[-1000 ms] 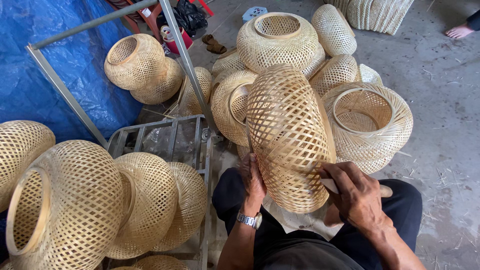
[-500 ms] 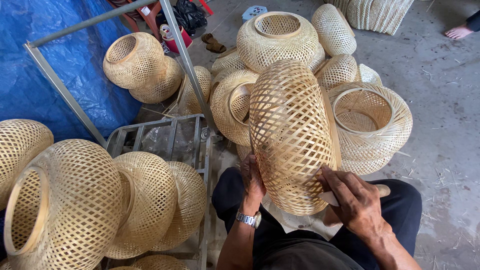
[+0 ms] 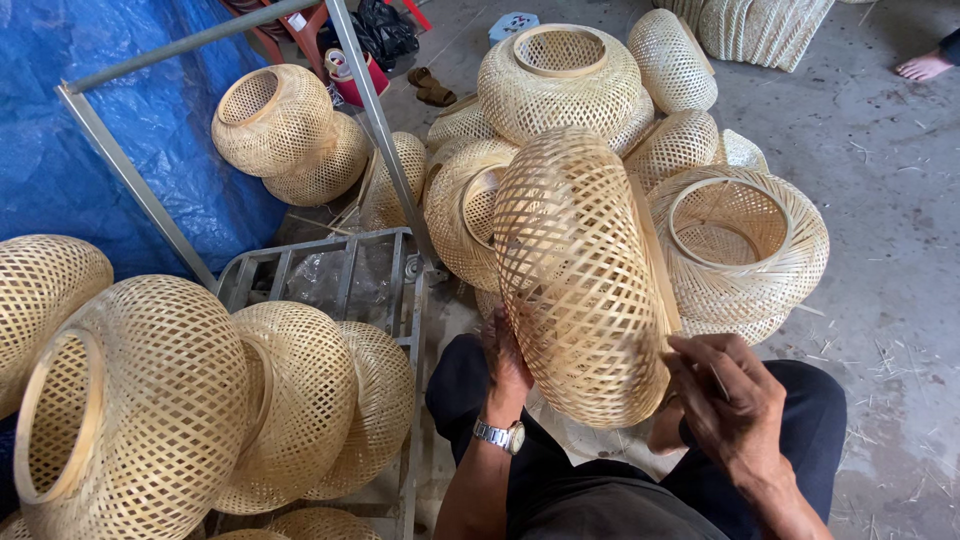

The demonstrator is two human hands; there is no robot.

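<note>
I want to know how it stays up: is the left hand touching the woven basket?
Touching. The head view shows the left hand pressed against the woven basket side.

The left hand [image 3: 505,360] reaches up from a forearm wearing a wristwatch [image 3: 499,436], palm pressed flat, fingers hidden. To its right, the right hand [image 3: 735,400] curls inward, back toward the camera, fingertips pinched together.

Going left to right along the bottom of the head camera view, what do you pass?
Big woven bamboo shade → metal rack → left hand → held woven shade → right hand → bare concrete floor.
</note>
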